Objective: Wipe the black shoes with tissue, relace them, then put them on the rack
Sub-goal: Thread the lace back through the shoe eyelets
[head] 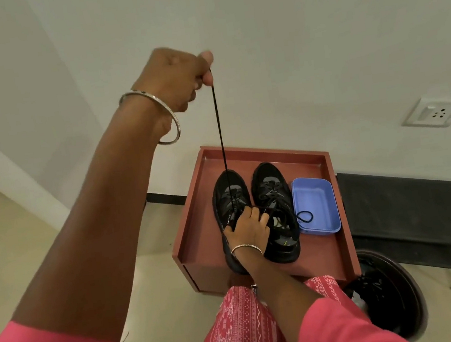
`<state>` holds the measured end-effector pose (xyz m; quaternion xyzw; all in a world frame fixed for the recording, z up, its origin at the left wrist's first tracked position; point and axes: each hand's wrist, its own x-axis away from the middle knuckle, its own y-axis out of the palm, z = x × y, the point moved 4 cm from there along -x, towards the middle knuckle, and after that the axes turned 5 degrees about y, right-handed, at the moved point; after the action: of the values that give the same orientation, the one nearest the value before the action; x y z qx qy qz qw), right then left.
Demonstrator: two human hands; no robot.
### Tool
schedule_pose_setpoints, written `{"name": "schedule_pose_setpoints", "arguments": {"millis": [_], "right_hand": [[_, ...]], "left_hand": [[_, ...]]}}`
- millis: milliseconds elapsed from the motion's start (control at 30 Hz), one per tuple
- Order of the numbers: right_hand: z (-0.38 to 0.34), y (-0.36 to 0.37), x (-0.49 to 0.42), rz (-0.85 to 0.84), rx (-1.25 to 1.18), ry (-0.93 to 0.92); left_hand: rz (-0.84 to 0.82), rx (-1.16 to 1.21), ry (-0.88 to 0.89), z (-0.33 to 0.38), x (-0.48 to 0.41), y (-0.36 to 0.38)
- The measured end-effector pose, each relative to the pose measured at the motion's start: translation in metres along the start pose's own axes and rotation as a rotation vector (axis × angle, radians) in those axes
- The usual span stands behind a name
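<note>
Two black shoes stand side by side on the red-brown rack top [197,226]. My left hand [177,76] is raised high and pinches the end of a black lace [219,131], which runs taut down into the left shoe [229,196]. My right hand [247,229] lies over the left shoe's opening, fingers curled on its tongue and collar. The right shoe [275,201] stands untouched, its lace loose, with a loop [305,216] hanging over the edge of a blue tray.
A shallow blue plastic tray [316,202] sits right of the shoes on the rack top. A dark round bin [389,292] stands on the floor at lower right. A black bench [417,203] runs along the wall, with a wall socket [430,113] above it.
</note>
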<state>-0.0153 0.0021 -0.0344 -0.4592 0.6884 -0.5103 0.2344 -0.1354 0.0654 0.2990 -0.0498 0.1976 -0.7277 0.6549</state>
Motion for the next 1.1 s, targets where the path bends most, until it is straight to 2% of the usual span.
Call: {"name": "schedule_pose_setpoints", "arguments": {"millis": [133,233,467,567,700,867,967,1033,1100], "right_hand": [[0.002,0.006,-0.003,0.011,-0.007,0.006],[0.003,0.011,-0.004,0.041,-0.008,0.002],[0.005,0.015,-0.007,0.056,-0.038,0.009],[0.005,0.012,-0.008,0.028,-0.040,0.010],[0.009,-0.001,-0.013,-0.131,-0.151,0.038],[0.016,-0.041,-0.035,-0.446,-0.345,0.075],[0.006,-0.096,-0.040,-0.540,-0.571,0.066],[-0.005,-0.142,-0.037,-0.580,-0.590,0.032],[-0.015,-0.184,-0.033,-0.550,-0.529,-0.044]], "left_hand": [[0.117,0.147,-0.033,0.003,-0.011,-0.009],[0.134,0.260,-0.051,0.005,-0.018,-0.008],[0.094,0.376,-0.061,0.008,-0.026,-0.002],[0.008,0.260,-0.067,0.012,-0.023,-0.005],[0.007,0.043,-0.075,0.026,-0.019,-0.016],[-0.078,0.266,-0.136,0.034,-0.002,-0.013],[-0.133,0.375,-0.182,0.033,0.010,-0.005],[-0.142,0.371,-0.185,0.035,0.018,0.000],[-0.144,0.336,-0.172,0.039,0.025,0.004]]}}
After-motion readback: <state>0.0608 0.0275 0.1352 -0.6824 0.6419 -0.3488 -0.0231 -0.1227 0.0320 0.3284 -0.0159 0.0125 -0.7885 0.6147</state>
